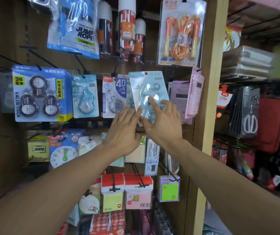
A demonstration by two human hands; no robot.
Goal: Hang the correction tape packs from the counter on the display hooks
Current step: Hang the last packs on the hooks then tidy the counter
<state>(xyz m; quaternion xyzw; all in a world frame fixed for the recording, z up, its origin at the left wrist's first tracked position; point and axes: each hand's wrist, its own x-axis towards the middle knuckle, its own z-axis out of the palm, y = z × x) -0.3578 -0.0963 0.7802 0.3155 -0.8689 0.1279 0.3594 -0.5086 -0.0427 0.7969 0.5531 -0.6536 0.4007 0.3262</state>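
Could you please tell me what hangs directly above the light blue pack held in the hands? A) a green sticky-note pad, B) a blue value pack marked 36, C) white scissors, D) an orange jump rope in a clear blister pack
D: the orange jump rope in its clear blister pack hangs right above the tilted light blue correction tape pack.

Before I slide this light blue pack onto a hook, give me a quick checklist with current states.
1. Grip on the light blue pack: right hand holds its lower edge, ok.
2. Left hand steadying the pack's left edge: ok.
3. Hang hole uncovered: ok.
4. Hole on a hook: cannot tell.
5. Pack upright: tilted, not ok.
6. Room beside the 40 pack: overlapping, not ok.
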